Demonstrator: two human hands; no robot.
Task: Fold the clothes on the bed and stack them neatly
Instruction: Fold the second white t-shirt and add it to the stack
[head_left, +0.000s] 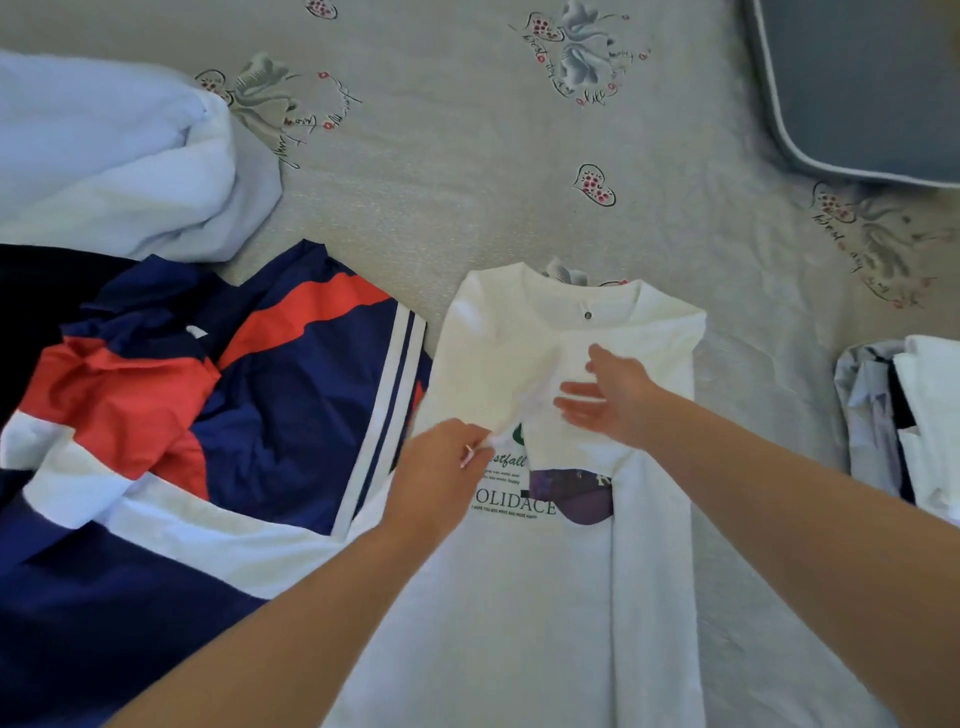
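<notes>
A flower-printed bed (467, 156) is shown strewn with laundry: a navy, red and white jacket (208, 415) is heaped at nine o'clock, a pale blue garment (114, 156) is bundled at ten o'clock, and a small stack of folded clothes (904, 415) is seen at three o'clock. At centre, toward six o'clock, a white printed sweatshirt (519, 597) is laid flat, front up, its right sleeve already brought down the body. The left sleeve's cuff is pinched in the grip of the left hand (441, 473), while the right hand (613, 400) is held spread over the chest, fingers straight. The sleeve fold appears to be in hand; next, the cuff would likely need laying flat before the body is doubled.
</notes>
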